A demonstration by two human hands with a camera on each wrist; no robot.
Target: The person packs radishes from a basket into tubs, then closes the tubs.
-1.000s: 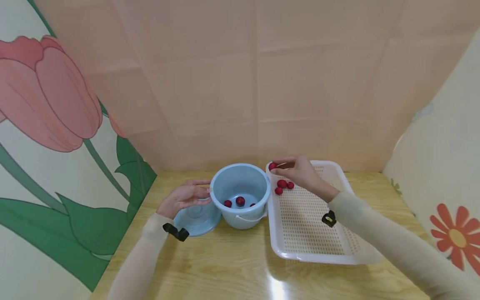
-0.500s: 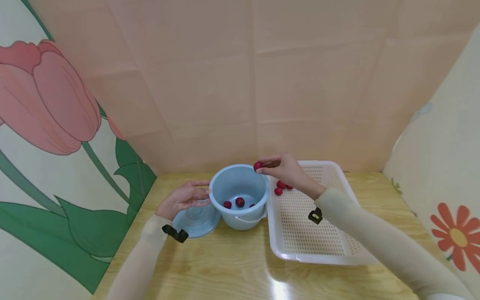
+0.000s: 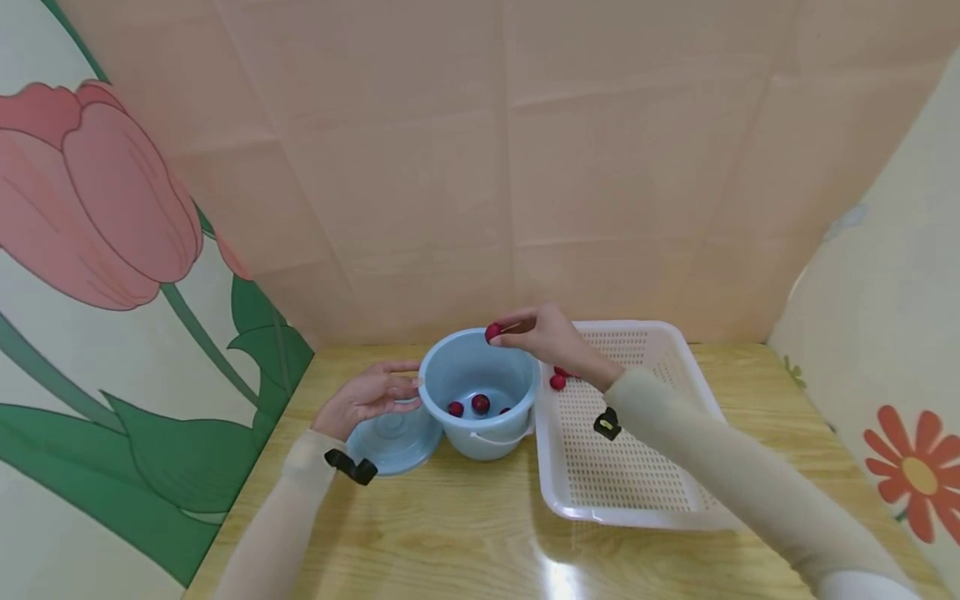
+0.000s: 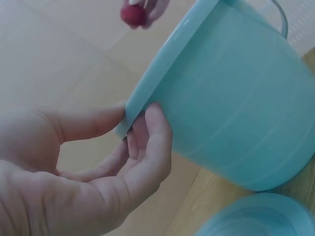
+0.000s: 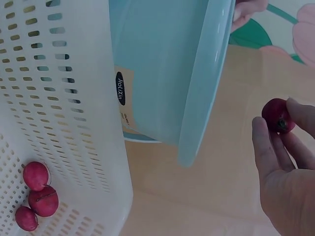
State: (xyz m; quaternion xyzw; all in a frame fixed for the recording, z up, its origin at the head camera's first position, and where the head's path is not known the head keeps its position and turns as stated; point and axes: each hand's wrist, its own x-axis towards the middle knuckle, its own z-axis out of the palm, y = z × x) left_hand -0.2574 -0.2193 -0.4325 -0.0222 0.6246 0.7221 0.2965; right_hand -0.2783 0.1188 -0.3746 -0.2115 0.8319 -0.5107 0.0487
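Note:
My right hand [image 3: 553, 342] pinches a small red radish [image 3: 492, 332] between thumb and fingertips, above the far part of the light blue bucket [image 3: 483, 444]. In the right wrist view, the held radish [image 5: 278, 115] shows a dark stem scar. Several radishes [image 3: 480, 404] lie on the bucket's bottom. At the bucket's left side my left hand [image 3: 371, 397] grips the rim [image 4: 165, 64], thumb on top and fingers curled beneath. A white perforated basket [image 3: 626, 467] stands right of the bucket. It holds three radishes [image 5: 43, 200], partly hidden by my right hand in the head view.
A light blue lid [image 3: 397, 447] lies on the wooden table [image 3: 450, 533], left of the bucket and under my left hand. The bucket's white handle [image 3: 501, 438] hangs at its front. A pinkish covering [image 3: 420, 208] rises behind the table, with painted walls on both sides.
My right hand has carried the radish leftward from over the basket's far left corner to above the bucket. My left hand has stayed at the rim.

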